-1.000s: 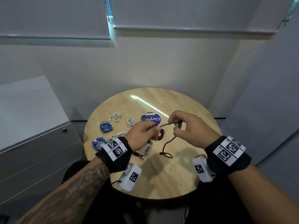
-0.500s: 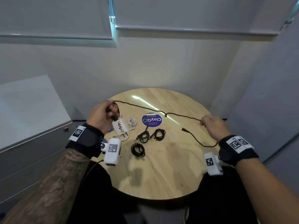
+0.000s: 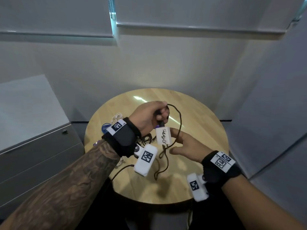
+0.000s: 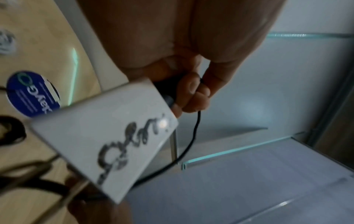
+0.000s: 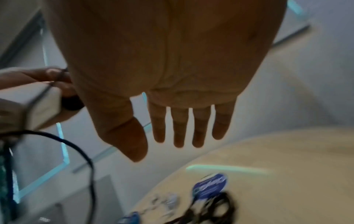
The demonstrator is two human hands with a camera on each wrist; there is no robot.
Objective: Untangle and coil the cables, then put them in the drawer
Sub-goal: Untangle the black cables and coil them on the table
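My left hand (image 3: 162, 112) is raised over the round wooden table (image 3: 204, 123) and grips the plug end of a black cable (image 3: 180, 120). A white charger block (image 3: 163, 136) with a black scribble hangs from that plug. The left wrist view shows my fingers (image 4: 191, 94) curled round the dark plug above the block (image 4: 107, 136). The cable loops out from the fist, drops past my right hand (image 3: 172, 140) and trails onto the table. That right hand (image 5: 151, 148) has straight, spread fingers and holds nothing. The cable (image 5: 80, 148) arcs to its left.
Coiled white cables (image 3: 118, 116), a blue coil (image 3: 106, 127) and black coils (image 3: 147, 138) lie on the table's left half, partly behind my left wrist. A blue round sticker (image 5: 210, 186) sits near the black coils. A grey drawer cabinet (image 3: 33, 146) with a lock stands at the left.
Half a second ago my hands were wide apart with the cable stretched between them. My left hand has come to the centre; my right hand has let go and moved in, fingers straight.
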